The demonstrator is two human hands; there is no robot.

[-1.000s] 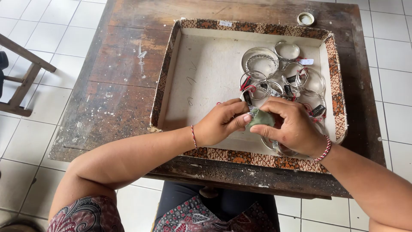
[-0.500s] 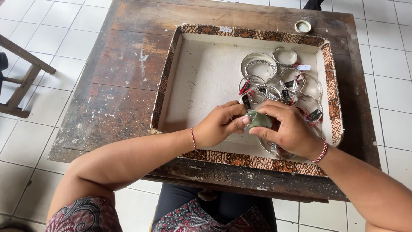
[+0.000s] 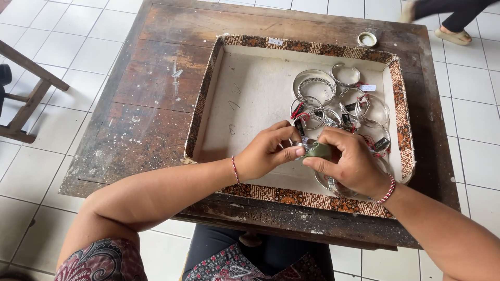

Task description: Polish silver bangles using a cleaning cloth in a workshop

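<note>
Over the tray's (image 3: 402,125) near edge, both hands meet: left hand (image 3: 265,153) pinches a silver bangle (image 3: 301,142), right hand (image 3: 350,161) presses a green cloth (image 3: 319,151) against it.

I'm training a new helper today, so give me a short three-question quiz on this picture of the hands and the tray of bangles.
1. True or false: the right hand pinches a green cloth.
2. Where do the loose silver bangles lie?
A. on the floor
B. in the tray, toward its right side
C. on the bare table
3. Fill in: the left hand meets the right hand over the ___.

Key: 1 true. 2 B. 3 tray.
</note>
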